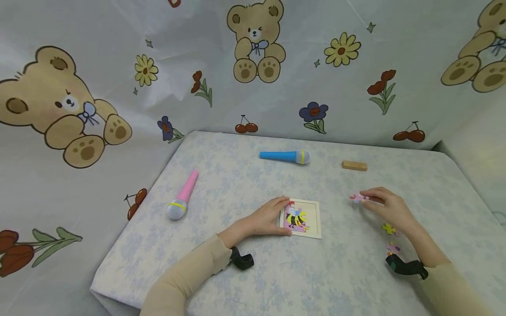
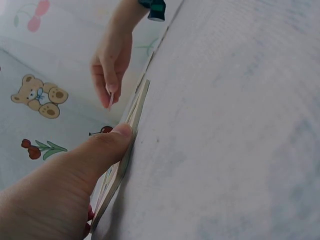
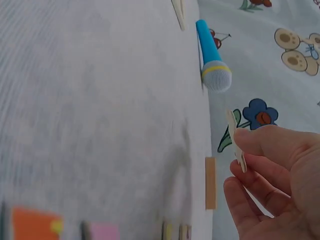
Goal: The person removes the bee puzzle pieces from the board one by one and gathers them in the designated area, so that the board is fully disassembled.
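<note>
A square puzzle board (image 1: pixel 314 221) with a pale frame lies on the table, part of a bee picture (image 1: pixel 296 217) filling its left side. My left hand (image 1: pixel 261 219) grips the board's left edge, thumb (image 2: pixel 115 140) along the near side and fingers at the far corner. Off to the right, my right hand (image 1: pixel 389 210) pinches a pink puzzle piece (image 1: pixel 357 198) between thumb and fingertips, held up edge-on in the right wrist view. Below that hand lie a yellow puzzle piece (image 1: pixel 388 228) and a pink-and-purple piece (image 1: pixel 393 248), the latter close by the wrist camera.
A blue toy microphone (image 1: pixel 280 156) lies at the back of the table (image 1: pixel 229 175), a pink one (image 1: pixel 187 188) at the left. Toward the back right rests a small wooden block (image 1: pixel 354 166). A bear-printed cloth (image 1: pixel 276 101) hangs behind the table.
</note>
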Demonstrator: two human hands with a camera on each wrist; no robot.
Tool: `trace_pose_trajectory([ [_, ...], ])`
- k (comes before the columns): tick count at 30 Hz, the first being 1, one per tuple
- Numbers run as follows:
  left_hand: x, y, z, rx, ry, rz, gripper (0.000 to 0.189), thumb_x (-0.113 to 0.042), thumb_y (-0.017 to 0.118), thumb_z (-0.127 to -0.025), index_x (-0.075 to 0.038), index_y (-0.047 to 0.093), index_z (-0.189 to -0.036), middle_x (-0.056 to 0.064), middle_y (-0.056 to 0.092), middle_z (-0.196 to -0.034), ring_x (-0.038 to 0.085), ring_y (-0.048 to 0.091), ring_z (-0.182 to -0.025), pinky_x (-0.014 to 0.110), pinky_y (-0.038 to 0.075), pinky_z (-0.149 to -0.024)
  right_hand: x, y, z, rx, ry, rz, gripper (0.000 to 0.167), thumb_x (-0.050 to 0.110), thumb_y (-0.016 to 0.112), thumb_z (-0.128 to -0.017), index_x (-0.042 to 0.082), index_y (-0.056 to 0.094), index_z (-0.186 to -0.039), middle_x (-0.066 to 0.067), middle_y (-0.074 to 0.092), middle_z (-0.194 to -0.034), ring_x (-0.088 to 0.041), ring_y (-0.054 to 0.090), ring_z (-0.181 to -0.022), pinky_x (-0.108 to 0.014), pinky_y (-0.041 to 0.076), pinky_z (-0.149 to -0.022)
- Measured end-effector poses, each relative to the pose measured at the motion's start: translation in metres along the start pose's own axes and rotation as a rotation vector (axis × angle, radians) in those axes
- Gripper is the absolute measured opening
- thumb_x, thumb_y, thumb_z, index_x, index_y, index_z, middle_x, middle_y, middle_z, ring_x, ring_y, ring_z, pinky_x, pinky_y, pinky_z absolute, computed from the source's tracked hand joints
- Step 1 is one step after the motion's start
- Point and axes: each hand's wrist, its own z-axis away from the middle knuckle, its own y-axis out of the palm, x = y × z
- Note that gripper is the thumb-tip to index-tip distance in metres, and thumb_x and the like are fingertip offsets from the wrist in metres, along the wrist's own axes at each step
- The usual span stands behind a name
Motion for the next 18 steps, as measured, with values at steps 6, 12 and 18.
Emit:
trace_pose_trajectory([
  [6, 0.000, -0.001, 0.001, 0.001, -0.009, 0.012, 0.098, -0.059, 0.065, -0.080, -0.003, 0.023, -0.149, 0.009, 0.022, -0.153, 0.018, 0.018, -0.140, 0.030, 0.020, -0.111, -0.019, -0.003, 0.006, 0.035, 0.009, 0.004, 0.033, 0.018, 0.066, -0.090, -0.001, 0.063, -0.117, -0.015, 0.057, -0.111, -0.006, 0.060, -0.093, -0.006, 0.043, -0.072],
  [12, 0.000, 0.000, 0.001, 0.009, -0.001, 0.004, 0.098, -0.060, 0.064, -0.081, -0.004, 0.022, -0.150, 0.009, 0.021, -0.153, 0.017, 0.017, -0.140, 0.030, 0.019, -0.111, -0.026, 0.003, 0.002, 0.057, -0.025, 0.126, 0.028, 0.015, 0.069, -0.087, 0.000, 0.067, -0.111, -0.012, 0.059, -0.105, -0.017, 0.058, -0.090, -0.018, 0.049, -0.073],
  [18, -0.001, 0.000, 0.001, 0.006, 0.001, 0.009, 0.098, -0.059, 0.064, -0.081, -0.003, 0.023, -0.149, 0.009, 0.022, -0.153, 0.019, 0.018, -0.140, 0.031, 0.019, -0.111, -0.016, 0.002, -0.001, 0.082, -0.052, 0.151, 0.032, 0.014, 0.070, -0.087, -0.003, 0.064, -0.113, -0.017, 0.057, -0.109, -0.038, 0.057, -0.097, -0.050, 0.049, -0.080],
])
